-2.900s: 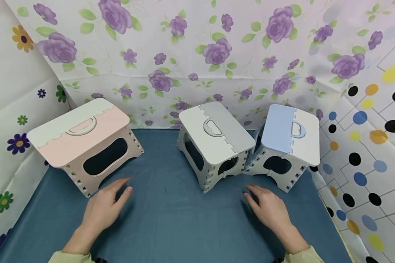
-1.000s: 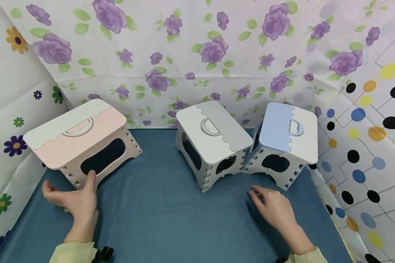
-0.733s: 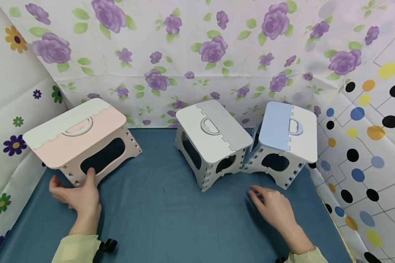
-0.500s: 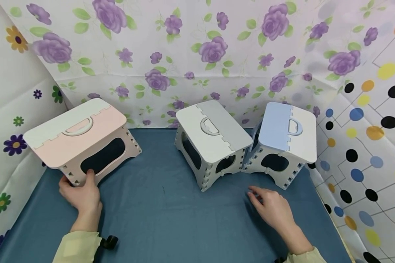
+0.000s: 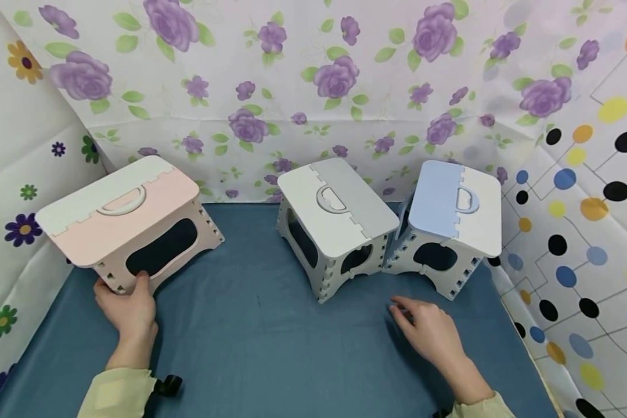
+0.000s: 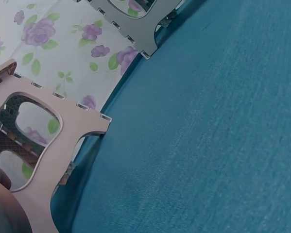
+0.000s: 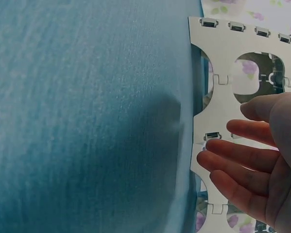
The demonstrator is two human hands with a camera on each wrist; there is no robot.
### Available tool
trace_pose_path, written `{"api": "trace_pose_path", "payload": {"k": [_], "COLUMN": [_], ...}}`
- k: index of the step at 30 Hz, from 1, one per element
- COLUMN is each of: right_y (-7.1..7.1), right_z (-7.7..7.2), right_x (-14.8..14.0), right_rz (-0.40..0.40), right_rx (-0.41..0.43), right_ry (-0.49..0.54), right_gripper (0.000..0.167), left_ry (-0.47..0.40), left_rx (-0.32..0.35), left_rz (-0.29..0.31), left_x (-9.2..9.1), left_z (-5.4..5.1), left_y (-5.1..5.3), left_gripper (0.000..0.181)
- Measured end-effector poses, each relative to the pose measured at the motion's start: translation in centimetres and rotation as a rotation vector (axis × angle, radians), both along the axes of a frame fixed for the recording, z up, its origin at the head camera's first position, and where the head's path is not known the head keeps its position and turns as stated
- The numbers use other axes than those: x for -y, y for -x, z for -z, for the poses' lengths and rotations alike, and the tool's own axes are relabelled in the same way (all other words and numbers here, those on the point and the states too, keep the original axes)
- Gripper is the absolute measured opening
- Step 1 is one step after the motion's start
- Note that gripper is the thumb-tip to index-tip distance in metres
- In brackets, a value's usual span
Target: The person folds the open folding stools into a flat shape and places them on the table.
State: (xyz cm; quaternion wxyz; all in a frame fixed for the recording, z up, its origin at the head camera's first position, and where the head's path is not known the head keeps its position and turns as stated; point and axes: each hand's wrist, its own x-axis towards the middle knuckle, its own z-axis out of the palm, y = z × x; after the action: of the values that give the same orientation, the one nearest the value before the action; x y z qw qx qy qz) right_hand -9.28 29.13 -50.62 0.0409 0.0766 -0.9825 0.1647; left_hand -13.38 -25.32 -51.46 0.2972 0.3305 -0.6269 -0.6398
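Far left there's a white sheet with daisy-type flowers (image 5: 10, 180), then a pink and white folding step stool (image 5: 130, 226), set up at an angle near the back left of the blue-covered desk (image 5: 271, 360). The left hand (image 5: 128, 313) is clamped on that stool's near leg, thumb up by the oval cutout, yellowish sleeve (image 5: 115, 395) behind it. A purple rose sheet (image 5: 292, 75) hangs along the back. Right of the middle is a gray and white folding stool (image 5: 337, 232), also standing upright. Next comes the right hand (image 5: 428, 328), just hanging above the cloth, nothing in it, fingers loosely bent and thumb apart from them. Just past the gray one stands a blue and white folding stool (image 5: 441, 220); can't tell if those two actually touch. Far right: a polka-dot sheet (image 5: 601, 232).
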Motion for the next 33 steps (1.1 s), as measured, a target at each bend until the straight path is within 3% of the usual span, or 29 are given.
{"api": "trace_pose_path", "payload": {"k": [12, 21, 26, 33], "right_y": [-0.8, -1.0, -0.9, -0.7], "right_z": [-1.0, -0.8, -0.3, 0.2], "right_x": [1.7, 3.8, 5.2, 7.1], "right_rz": [-0.059, -0.121, -0.165, -0.219], "right_rx": [-0.026, -0.082, -0.048, -0.016], "right_ry": [0.039, 0.055, 0.078, 0.114], "right_gripper": [0.026, 0.024, 0.023, 0.023], "left_ry": [-0.023, 0.091, 0.153, 0.185], "left_rx": [-0.030, 0.044, 0.110, 0.116], "left_rz": [0.066, 0.153, 0.179, 0.191], "left_x": [0.5, 0.9, 1.3, 1.5], "left_z": [0.0, 0.1, 0.4, 0.5], "left_y": [-0.9, -1.7, -2.4, -2.9], "left_gripper": [0.069, 0.069, 0.069, 0.072]}}
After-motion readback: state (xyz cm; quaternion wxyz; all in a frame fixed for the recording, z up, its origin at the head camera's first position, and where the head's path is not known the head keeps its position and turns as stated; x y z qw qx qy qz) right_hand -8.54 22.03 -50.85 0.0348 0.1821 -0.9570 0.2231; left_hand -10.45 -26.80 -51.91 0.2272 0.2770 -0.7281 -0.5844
